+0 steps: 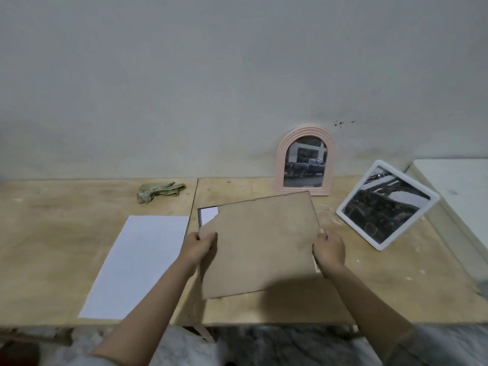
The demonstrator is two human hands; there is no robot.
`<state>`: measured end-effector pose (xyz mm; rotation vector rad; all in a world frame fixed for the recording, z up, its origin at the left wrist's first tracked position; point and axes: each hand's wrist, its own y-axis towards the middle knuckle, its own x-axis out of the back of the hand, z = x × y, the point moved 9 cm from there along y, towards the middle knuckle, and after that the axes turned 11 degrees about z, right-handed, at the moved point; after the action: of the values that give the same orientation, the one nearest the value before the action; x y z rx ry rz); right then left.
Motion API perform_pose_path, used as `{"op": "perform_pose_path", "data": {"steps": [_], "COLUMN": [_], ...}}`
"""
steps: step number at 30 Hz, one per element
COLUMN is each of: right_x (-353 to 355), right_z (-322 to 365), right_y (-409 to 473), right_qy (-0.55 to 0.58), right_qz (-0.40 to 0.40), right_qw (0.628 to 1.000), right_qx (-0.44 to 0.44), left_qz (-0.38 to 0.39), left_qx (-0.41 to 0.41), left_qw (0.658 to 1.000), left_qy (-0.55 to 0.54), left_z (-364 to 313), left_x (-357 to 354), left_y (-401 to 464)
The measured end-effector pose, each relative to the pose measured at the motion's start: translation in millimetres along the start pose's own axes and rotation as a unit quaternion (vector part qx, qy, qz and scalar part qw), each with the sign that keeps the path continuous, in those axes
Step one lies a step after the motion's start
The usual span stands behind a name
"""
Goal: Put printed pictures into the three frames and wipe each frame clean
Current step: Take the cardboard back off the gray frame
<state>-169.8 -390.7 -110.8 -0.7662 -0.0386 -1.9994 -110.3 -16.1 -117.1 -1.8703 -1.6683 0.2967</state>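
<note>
Matt brown fibreboard is seen on the backing board (260, 247), with one corner broken off rough, and pale unfinished plywood with a dull, scuffed grain on the desk (52, 233). The sheet (137, 262) is plain matt white paper and the rag (158, 191) crumpled olive cloth. Ridged pink plastic is shown by the arched frame (280, 159), smooth white plastic by the square frame (343, 211), both prints glossy.

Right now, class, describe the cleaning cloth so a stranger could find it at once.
Start at the wooden table against the grey wall. On its left half, beyond the white sheet, lies the cloth. It is the only crumpled, greenish thing there; everything nearby is flat or framed.
</note>
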Motion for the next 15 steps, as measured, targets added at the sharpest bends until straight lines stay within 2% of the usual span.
{"op": "perform_pose_path", "data": {"steps": [3,8,12,15], "right_x": [-12.4,-47.7,-70.0,-85.9], "right_z": [-8.6,-10.7,-34.5,-77.9], "right_y": [-1.4,-6.1,-8.1,7.4], "right_qy": [-0.014,-0.069,-0.071,-0.093], "right_qz": [0.021,0.146,0.243,0.259], "right_qw": [1.000,0.987,0.967,0.959], "right_qx": [-0.012,0.023,-0.030,-0.065], "left_qz": [-0.015,-0.006,0.019,0.051], "left_qx": [-0.032,-0.055,-0.063,-0.058], "left_qw": [0.999,0.997,0.996,0.995], "left_qy": [0.014,0.050,0.052,0.062], "left_z": [25.4,37.1,38.6,42.6], "left_x": [-8.8,-13.5,-14.3,-20.1], "left_y": [1.8,8.0,19.3,26.8]}}
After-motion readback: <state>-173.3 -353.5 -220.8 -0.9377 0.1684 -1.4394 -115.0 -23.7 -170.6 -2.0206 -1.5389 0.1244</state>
